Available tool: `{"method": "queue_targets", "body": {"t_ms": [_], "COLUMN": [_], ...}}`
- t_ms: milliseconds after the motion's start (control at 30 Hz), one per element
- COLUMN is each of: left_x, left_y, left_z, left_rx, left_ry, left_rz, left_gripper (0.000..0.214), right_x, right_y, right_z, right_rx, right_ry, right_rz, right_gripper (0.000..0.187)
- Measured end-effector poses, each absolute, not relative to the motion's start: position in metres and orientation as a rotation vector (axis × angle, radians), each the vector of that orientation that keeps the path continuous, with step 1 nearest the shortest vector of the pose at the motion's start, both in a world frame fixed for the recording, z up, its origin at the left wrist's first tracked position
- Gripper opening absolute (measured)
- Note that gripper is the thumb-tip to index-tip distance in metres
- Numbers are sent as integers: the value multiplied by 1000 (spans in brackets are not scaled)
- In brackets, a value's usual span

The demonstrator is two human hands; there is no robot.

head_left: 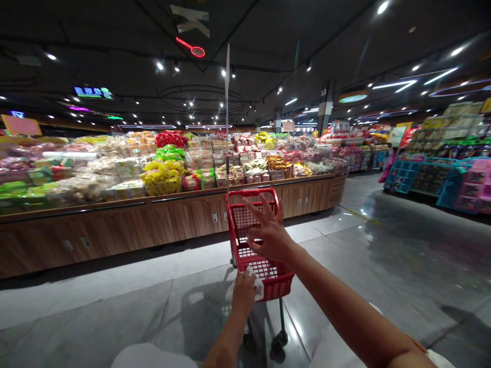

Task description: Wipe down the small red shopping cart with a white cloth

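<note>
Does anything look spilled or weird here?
Nothing stands out. The red cart is upright on its wheels, the packets are piled on the wooden display, and the left hand holds a crumpled white thing.

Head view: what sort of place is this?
Most likely a supermarket: a red shopping cart stands near a long wood-panelled display counter heaped with packaged goods, and more stocked displays stand to the right.

Grey floor (364,266): red shopping cart (283,290), near, centre; wood-panelled display counter (123,227), farther, bearing heaped packaged goods (88,180); yellow packets (163,177) left of centre.
</note>
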State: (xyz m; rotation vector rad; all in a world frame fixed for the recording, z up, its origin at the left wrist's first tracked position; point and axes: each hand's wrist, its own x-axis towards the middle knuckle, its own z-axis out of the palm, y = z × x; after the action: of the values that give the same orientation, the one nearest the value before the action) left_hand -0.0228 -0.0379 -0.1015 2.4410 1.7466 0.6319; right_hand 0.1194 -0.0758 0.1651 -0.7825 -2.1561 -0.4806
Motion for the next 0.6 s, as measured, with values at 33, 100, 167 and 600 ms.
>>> {"method": "queue_targets", "body": {"t_ms": [33,100,167,600], "left_x": [-26,-32,-38,22], "left_y": [-37,-37,-37,-41], "left_z": [-102,-104,-105,-53], "left_rx": [2451,2472,2487,2481], "left_ry": [1745,1735,1720,1445], "left_rz": [645,664,682,721], "left_gripper": [43,42,40,38], "right_x": [124,135,151,180], "right_y": [-70,-54,-38,-24], "right_z": [154,120,71,-112], "right_rx": [-770,-745,-841,-1302], "right_ry": [-2243,-2410,-2480,-2154], "right_rz": [-398,-205,-39,-246], "right_gripper": [13,11,17,20]}}
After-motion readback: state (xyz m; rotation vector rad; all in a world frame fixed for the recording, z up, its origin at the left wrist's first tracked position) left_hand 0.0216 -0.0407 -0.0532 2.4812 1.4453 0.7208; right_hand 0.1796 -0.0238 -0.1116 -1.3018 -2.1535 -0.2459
